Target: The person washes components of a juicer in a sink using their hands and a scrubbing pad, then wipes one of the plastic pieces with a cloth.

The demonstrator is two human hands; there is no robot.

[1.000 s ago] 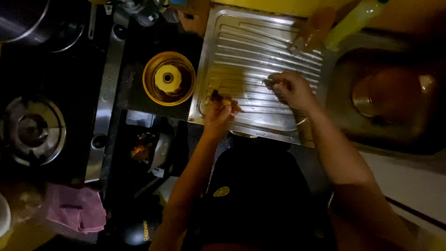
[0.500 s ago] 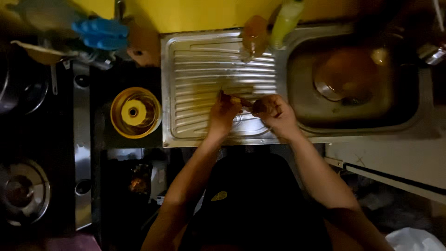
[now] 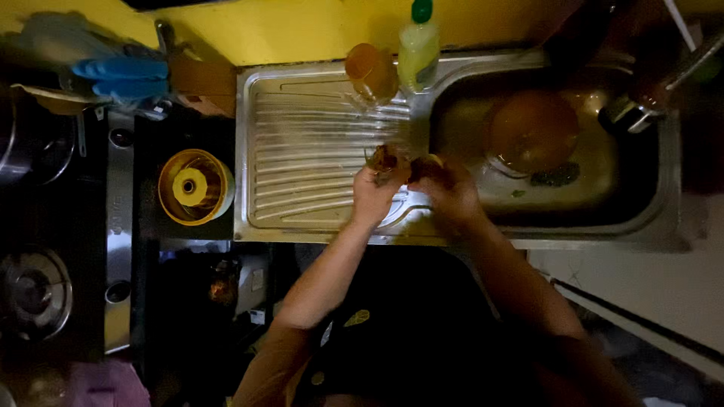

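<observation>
Both hands have shifted right along the ribbed steel drainboard (image 3: 302, 151) toward the sink basin (image 3: 603, 218) — the left hand (image 3: 375, 192) pinching a small dark object (image 3: 385, 158), the right hand (image 3: 445, 188) closed on something yellowish (image 3: 432, 160), work now over the basin's edge.

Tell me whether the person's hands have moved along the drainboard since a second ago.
Yes. Both the left hand and right hand shifted from mid-drainboard toward its edge beside the sink basin.
</observation>
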